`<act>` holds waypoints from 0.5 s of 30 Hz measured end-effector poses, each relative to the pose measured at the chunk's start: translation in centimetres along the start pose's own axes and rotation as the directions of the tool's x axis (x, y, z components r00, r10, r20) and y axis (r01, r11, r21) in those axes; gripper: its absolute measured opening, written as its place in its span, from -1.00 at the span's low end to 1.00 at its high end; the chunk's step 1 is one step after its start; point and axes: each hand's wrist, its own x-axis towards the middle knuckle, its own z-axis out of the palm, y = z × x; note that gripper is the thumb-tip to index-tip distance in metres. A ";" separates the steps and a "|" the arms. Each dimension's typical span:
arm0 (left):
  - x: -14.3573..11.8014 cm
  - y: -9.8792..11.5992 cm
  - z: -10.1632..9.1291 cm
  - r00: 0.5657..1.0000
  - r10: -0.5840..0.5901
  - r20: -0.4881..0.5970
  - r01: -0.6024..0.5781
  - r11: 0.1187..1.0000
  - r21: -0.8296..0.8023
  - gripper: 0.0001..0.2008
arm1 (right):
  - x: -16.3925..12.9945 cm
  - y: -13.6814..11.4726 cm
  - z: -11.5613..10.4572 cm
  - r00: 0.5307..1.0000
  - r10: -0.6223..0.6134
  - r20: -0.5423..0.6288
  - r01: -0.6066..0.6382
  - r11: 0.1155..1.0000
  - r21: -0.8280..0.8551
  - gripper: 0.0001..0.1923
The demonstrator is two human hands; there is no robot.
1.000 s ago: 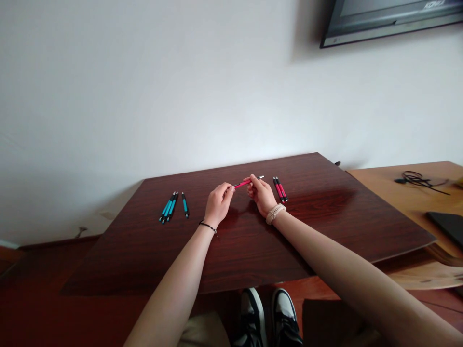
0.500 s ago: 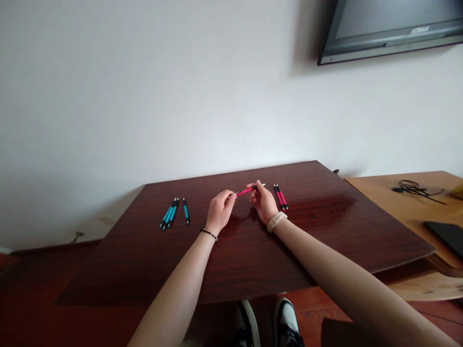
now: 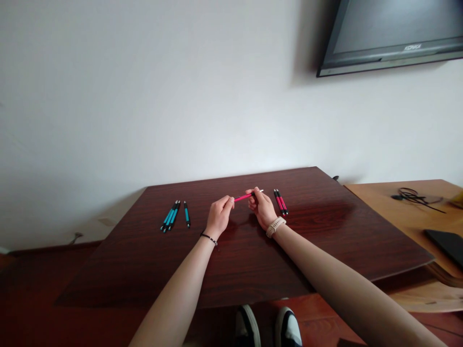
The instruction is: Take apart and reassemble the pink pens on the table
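Note:
A pink pen (image 3: 243, 197) with a pale tip stretches between my hands, slightly tilted, over the middle of the dark wooden table (image 3: 249, 265). The fingers of my left hand (image 3: 219, 215) pinch its left end. Around the end with the pale tip, my right hand (image 3: 262, 208) is closed. Just right of that hand, two pink pens (image 3: 281, 201) lie side by side on the table. Left of my left hand, a small bunch of blue pens (image 3: 170, 216) lies on the tabletop, with one single blue pen (image 3: 187, 214) apart from it.
A television (image 3: 390, 43) hangs on the white wall at the upper right. A lighter wooden table (image 3: 383, 202) adjoins on the right, bearing a coiled black cable (image 3: 415, 196) and a flat black object (image 3: 444, 246). My shoes (image 3: 288, 327) show below the front edge.
The whole view has tilted slightly, so the table and television sit a little lower. Both hands keep hold of the pink pen, its left end now further inside my left fingers.

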 end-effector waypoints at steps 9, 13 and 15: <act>0.1 -0.3 0.6 0.998 0.020 -0.065 -0.022 0.999 -0.035 -0.81 | 0.0 -0.3 0.0 0.999 0.014 -0.036 -0.013 0.999 0.032 -0.47; 0.2 -0.2 0.5 0.998 0.015 -0.067 -0.018 0.999 -0.041 -0.80 | 0.1 -0.1 -0.1 0.999 0.016 -0.028 -0.015 0.998 0.056 -0.49; 0.1 -0.2 0.3 0.999 0.011 -0.050 -0.012 1.000 -0.026 -0.70 | 0.1 0.0 -0.2 0.999 0.024 -0.028 -0.023 0.998 0.055 -0.48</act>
